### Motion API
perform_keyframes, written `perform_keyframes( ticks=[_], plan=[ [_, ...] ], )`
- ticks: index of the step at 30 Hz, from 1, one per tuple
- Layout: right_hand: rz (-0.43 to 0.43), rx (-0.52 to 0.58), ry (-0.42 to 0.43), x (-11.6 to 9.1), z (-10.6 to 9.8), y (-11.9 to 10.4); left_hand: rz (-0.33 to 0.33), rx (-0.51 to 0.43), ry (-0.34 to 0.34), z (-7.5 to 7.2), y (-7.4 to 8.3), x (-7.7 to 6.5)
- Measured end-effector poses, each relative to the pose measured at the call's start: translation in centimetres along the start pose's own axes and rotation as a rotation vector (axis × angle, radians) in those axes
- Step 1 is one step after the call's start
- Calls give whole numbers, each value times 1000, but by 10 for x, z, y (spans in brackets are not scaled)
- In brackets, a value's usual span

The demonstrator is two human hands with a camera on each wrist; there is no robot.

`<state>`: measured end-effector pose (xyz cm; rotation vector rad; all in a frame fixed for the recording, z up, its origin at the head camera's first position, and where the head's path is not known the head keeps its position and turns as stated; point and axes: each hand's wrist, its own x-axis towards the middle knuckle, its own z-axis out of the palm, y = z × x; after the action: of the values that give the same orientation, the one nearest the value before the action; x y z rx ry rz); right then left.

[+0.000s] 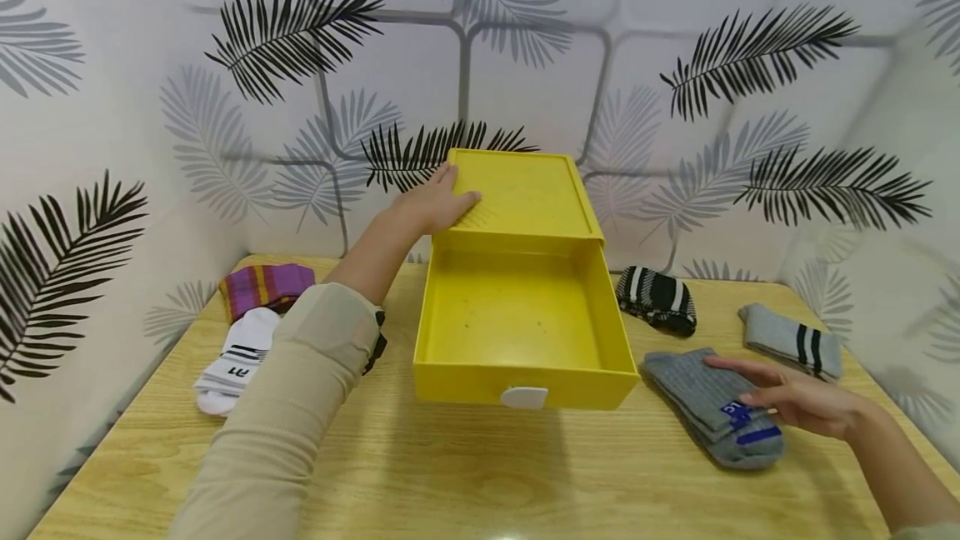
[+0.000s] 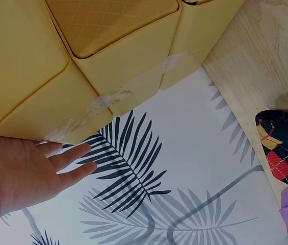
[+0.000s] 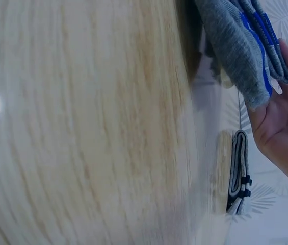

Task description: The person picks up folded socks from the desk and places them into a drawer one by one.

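A yellow drawer box [image 1: 517, 190] stands mid-table, its top drawer [image 1: 525, 386] pulled out with a bare floor and a white knob. On the box's upper left edge rests my left hand [image 1: 442, 202], thumb over the top. In the left wrist view its fingers [image 2: 72, 158] stretch straight along the yellow side. My right hand [image 1: 806, 398] is at the right side of a folded pair of grey socks [image 1: 708, 407] with blue marks, fingers extended over them. The right wrist view shows the grey socks [image 3: 240, 51] beside its thumb and palm.
Light grey socks with black stripes [image 1: 795, 342] and black-and-white socks [image 1: 656, 298] lie at the back right. Purple striped socks [image 1: 262, 286] and white socks [image 1: 236, 361] lie on the left. A dark argyle sock [image 2: 279, 148] is largely hidden by my left sleeve in the head view. A patterned wall [image 1: 525, 90] stands behind.
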<state>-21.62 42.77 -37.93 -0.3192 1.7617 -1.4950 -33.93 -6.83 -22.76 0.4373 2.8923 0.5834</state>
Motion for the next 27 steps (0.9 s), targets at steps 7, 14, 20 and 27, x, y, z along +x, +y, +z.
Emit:
perform_keyframes(
  ticks=[7,14,20,27],
  plan=[
    [-78,62,21,-3,5,-5,1,22,8,2,-2,6],
    [-223,159,-13,-1,14,-22,1,20,9,1,-1,4],
    [-255,156,2,-1,27,-44,10,14,4,0,0,2],
    [-282,179,16,-3,43,-71,11,16,4,0,1,1]
  ],
)
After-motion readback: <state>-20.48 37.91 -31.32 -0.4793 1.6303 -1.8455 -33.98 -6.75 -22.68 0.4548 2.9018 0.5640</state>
